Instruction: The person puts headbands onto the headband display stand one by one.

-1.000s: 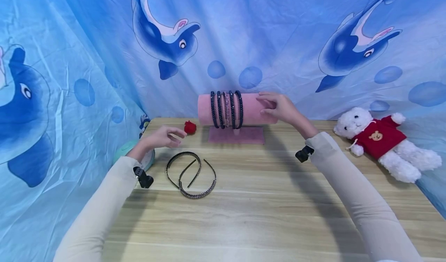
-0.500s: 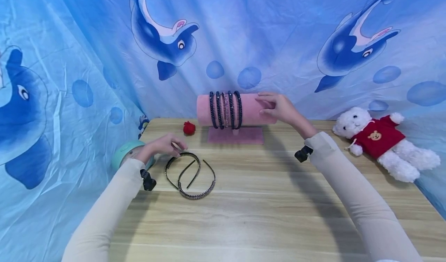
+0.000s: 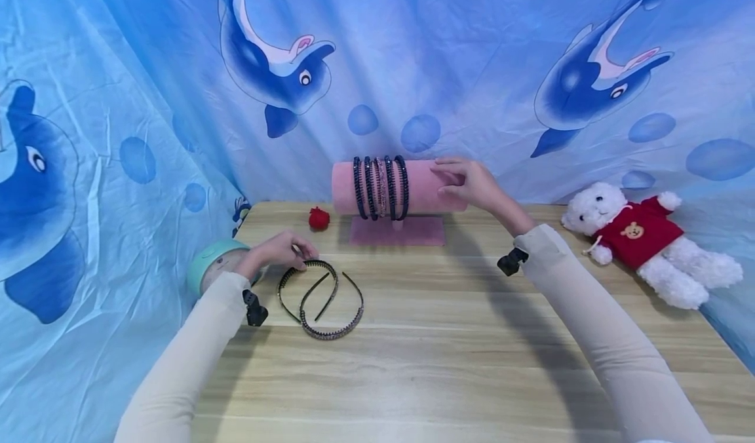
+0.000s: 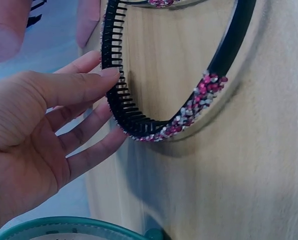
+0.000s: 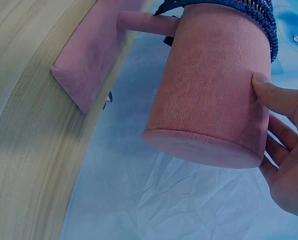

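My left hand (image 3: 286,250) pinches a toothed headband (image 4: 189,109) with pink and silver stones, thumb on its teeth and fingers along the outer side. A second headband (image 3: 333,335) lies on the table, overlapping the first in the head view. At the right end of a pink padded roll stand (image 3: 421,184), my right hand (image 3: 472,181) holds the roll, thumb in front and fingers round behind, as the right wrist view shows. Several dark glittery headbands (image 3: 357,191) and a pink one (image 3: 382,191) sit side by side round the roll's left half.
A red pompom-like object (image 3: 319,218) lies left of the stand's flat base (image 3: 421,231). Beside my left wrist is a rounded mint-green object (image 3: 203,266). A white teddy bear (image 3: 637,233) in red lies at the right on the wooden table (image 3: 442,364). Blue dolphin curtains stand behind.
My left hand has come down and toward the loose headbands, and its fingers have closed on one. The right hand has stayed on the pink roll.
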Motion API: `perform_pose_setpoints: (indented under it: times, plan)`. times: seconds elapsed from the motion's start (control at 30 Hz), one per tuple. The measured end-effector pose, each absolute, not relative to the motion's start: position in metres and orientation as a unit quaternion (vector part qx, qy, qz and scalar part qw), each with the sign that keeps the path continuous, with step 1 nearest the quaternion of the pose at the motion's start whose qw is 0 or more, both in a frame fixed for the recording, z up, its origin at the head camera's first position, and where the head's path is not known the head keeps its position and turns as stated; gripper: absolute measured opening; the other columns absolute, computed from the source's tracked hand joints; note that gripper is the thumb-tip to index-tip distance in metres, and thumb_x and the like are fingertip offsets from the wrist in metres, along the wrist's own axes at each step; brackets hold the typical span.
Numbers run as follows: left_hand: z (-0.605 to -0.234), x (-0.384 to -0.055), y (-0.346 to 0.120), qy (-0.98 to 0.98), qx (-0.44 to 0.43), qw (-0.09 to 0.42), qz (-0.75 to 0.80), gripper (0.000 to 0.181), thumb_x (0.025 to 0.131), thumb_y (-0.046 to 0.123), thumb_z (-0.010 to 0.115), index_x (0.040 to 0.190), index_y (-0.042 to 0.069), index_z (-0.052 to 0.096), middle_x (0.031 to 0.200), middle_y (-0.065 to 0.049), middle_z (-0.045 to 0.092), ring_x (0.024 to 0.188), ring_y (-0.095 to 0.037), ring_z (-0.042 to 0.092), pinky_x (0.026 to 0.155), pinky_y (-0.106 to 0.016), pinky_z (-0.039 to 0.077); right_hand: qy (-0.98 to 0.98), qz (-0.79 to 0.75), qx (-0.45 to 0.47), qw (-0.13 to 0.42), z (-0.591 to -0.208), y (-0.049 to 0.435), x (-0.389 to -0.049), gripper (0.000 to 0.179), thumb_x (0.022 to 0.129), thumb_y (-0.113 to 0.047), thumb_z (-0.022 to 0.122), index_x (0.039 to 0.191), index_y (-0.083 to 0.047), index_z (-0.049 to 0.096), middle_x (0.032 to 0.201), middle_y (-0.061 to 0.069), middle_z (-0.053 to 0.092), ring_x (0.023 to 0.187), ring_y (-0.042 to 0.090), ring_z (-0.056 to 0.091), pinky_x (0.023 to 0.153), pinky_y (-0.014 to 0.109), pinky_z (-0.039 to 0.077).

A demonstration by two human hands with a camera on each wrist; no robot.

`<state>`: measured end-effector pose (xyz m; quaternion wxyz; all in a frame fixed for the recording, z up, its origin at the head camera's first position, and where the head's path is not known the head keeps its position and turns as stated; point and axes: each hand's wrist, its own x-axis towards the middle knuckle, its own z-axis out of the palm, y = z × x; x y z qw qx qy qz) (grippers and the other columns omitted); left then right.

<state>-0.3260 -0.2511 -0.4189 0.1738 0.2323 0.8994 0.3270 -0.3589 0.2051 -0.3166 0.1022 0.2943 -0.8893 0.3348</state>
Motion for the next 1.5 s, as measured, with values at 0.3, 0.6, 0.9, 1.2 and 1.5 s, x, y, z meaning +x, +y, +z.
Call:
perform_pose_setpoints:
  times: [0.3, 0.6, 0.9, 1.2, 1.5]
  plan:
    - [-0.425, -0.323, -0.250, 0.899, 0.233, 0.156, 0.335, 0.031, 0.076, -0.015, 0.075, 0.107, -0.010, 0.073, 0.099, -0.028, 0.072, 0.092, -0.036, 0.067, 0.070, -0.020, 0.055, -0.890, 0.335, 0.292, 0.098, -0.317, 0.204, -0.358, 0.051, 0.085, -0.003, 0.080, 0.134, -0.003, 0.065, 0.147, 0.019, 0.057, 0.144, 0.039, 0.043, 0.125, 0.052, 0.031]
    - [-0.416, -0.322, -0.255, 0.906, 0.205, 0.169, 0.330, 0.033, 0.079, -0.013, 0.073, 0.111, -0.006, 0.073, 0.100, -0.026, 0.071, 0.080, -0.026, 0.063, 0.061, -0.025, 0.053, -0.891, 0.340, 0.287, 0.092, -0.316, 0.204, -0.357, 0.051, 0.086, -0.003, 0.079, 0.135, -0.003, 0.064, 0.148, 0.019, 0.056, 0.145, 0.039, 0.042, 0.125, 0.052, 0.031]
    - [-0.387, -0.320, -0.262, 0.909, 0.215, 0.196, 0.300, 0.035, 0.083, -0.009, 0.068, 0.117, -0.002, 0.073, 0.107, -0.025, 0.069, 0.069, -0.014, 0.057, 0.056, -0.029, 0.051, -0.887, 0.341, 0.295, 0.100, -0.316, 0.204, -0.356, 0.051, 0.085, -0.002, 0.080, 0.134, -0.002, 0.065, 0.147, 0.020, 0.056, 0.144, 0.039, 0.044, 0.123, 0.052, 0.035]
    - [-0.360, -0.318, -0.268, 0.893, 0.146, 0.259, 0.338, 0.039, 0.091, 0.001, 0.070, 0.129, -0.003, 0.063, 0.131, -0.027, 0.065, 0.109, -0.036, 0.069, 0.081, -0.040, 0.063, -0.890, 0.338, 0.289, 0.099, -0.316, 0.204, -0.357, 0.051, 0.085, -0.001, 0.080, 0.134, -0.002, 0.065, 0.147, 0.019, 0.056, 0.143, 0.039, 0.044, 0.122, 0.053, 0.036]
    - [-0.337, -0.315, -0.283, 0.870, 0.151, 0.277, 0.380, 0.050, 0.090, 0.009, 0.076, 0.136, 0.001, 0.058, 0.130, -0.021, 0.067, 0.102, -0.027, 0.070, 0.081, -0.039, 0.063, -0.890, 0.337, 0.289, 0.102, -0.317, 0.205, -0.359, 0.051, 0.085, -0.003, 0.080, 0.133, -0.003, 0.066, 0.147, 0.019, 0.057, 0.144, 0.038, 0.045, 0.122, 0.052, 0.036]
